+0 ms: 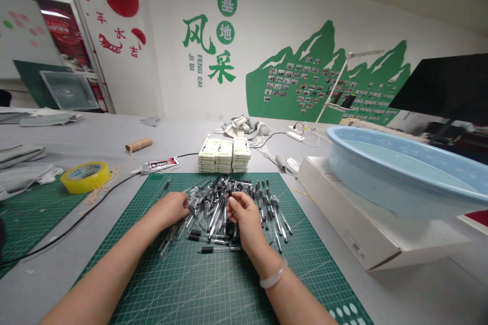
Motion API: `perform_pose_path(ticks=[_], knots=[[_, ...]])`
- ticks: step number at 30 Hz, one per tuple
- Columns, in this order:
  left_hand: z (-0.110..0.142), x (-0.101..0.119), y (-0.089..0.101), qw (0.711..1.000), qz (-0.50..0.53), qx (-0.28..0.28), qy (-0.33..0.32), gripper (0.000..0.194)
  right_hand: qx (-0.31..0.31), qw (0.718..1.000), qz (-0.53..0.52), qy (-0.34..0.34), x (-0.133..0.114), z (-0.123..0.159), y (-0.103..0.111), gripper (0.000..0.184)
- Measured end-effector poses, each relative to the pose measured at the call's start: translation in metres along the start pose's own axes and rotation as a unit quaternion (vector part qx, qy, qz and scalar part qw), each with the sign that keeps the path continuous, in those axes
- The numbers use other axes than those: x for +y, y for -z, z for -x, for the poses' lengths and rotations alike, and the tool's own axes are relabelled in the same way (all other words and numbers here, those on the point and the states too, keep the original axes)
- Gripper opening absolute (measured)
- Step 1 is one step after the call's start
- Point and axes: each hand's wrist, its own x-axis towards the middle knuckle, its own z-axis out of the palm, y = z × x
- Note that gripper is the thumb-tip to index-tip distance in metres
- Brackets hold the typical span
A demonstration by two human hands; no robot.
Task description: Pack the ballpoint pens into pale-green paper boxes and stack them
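A loose heap of clear-barrelled pens with black caps (215,216) lies on the green cutting mat (179,284). At the heap's left side, my left hand (176,209) has its fingers curled closed among the pens; what they hold, if anything, is hidden. My right hand (244,216), with a pale bangle on its wrist, pinches a pen (230,195) by its dark end over the middle of the heap. Below the hands a single pen (217,250) lies crosswise. Behind the heap stand stacked small white-and-green boxes (223,155).
A blue basin (381,183) rests on a white box (366,238) at the right. Yellow tape (86,177), a glue tube (159,164) and a wooden cylinder (139,144) lie at the left, near a black cable. Crumpled cloth (246,127) and a power strip (295,136) are at the back.
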Motion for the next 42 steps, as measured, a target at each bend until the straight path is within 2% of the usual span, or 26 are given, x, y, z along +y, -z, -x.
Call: perform_pose_path(ticks=[3,5,6,8,10,12,14,19,28,33,37,42], knots=[[0.003,0.01,0.009,0.996,0.062,0.063,0.019,0.006,-0.004,1.0,0.013,0.002,0.0,0.001,-0.001,0.023],[0.008,0.023,0.016,0.976,0.199,0.081,0.021,0.007,-0.014,1.0,0.026,0.0,0.001,0.002,-0.003,0.023],[0.01,0.031,0.02,0.953,0.294,0.071,0.015,0.01,-0.02,0.999,0.033,0.001,0.002,0.003,-0.004,0.024],[0.017,0.047,0.024,0.875,0.483,0.032,0.0,0.018,-0.032,0.998,0.052,0.007,0.004,0.004,-0.006,0.024],[0.022,0.06,0.025,0.802,0.597,0.014,-0.005,0.023,-0.044,0.995,0.082,0.021,0.007,0.005,-0.007,0.022],[0.025,0.068,0.022,0.769,0.639,0.02,0.001,0.024,-0.057,0.991,0.116,0.035,0.009,0.006,-0.007,0.02],[0.026,0.07,0.018,0.756,0.654,0.024,0.003,0.023,-0.066,0.986,0.144,0.045,0.01,0.007,-0.007,0.018],[0.025,0.067,0.015,0.753,0.658,0.002,-0.013,0.021,-0.063,0.983,0.166,0.052,0.011,0.007,-0.006,0.016],[0.028,0.073,0.013,0.801,0.596,0.003,-0.049,0.021,-0.056,0.977,0.188,0.078,0.01,0.006,-0.006,0.014],[0.026,0.071,0.007,0.807,0.588,0.003,-0.047,0.022,-0.013,0.972,0.206,0.11,0.008,0.006,-0.004,0.016],[0.024,0.068,0.004,0.807,0.588,-0.002,-0.057,0.021,-0.032,0.978,0.194,0.07,0.005,0.007,-0.005,0.011],[0.025,0.067,0.006,0.799,0.598,-0.017,-0.059,0.02,-0.091,0.988,0.124,0.011,0.004,0.008,-0.009,0.019]])
